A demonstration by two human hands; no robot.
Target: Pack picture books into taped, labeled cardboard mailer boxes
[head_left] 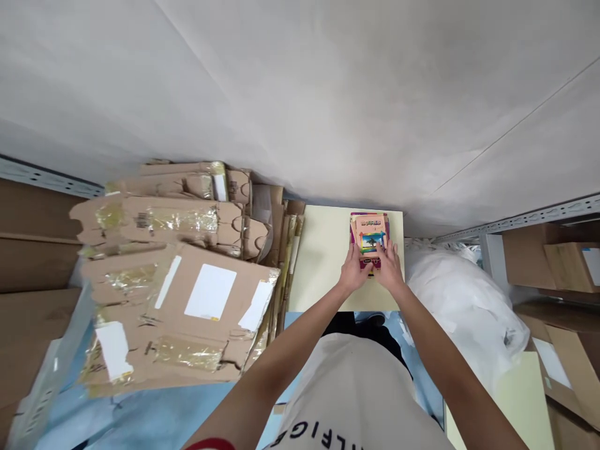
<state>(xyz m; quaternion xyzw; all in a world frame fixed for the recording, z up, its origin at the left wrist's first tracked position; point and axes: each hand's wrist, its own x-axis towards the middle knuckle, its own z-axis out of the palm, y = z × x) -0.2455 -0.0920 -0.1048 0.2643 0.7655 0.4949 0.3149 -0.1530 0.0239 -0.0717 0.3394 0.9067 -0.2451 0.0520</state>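
Note:
A small stack of thin, colourful booklets or flat packs lies on the cream tabletop; I cannot tell which. The top pink booklet (370, 224) has a picture of a tree in a bright frame, and a purple and red cover (367, 269) shows beneath it. My left hand (355, 270) grips the lower left edge of the pink booklet, thumb pointing inward. At the lower right edge, my right hand (389, 265) holds it too, with fingers reaching onto its front. The undersides of both hands are hidden.
Flattened cardboard boxes (187, 281) with tape and labels are piled against the left of the cream table (319, 250). A big white plastic bag (459, 300) bulges on the right. Shelves with cartons (529, 256) flank both sides, and a pale wall (300, 106) rises behind.

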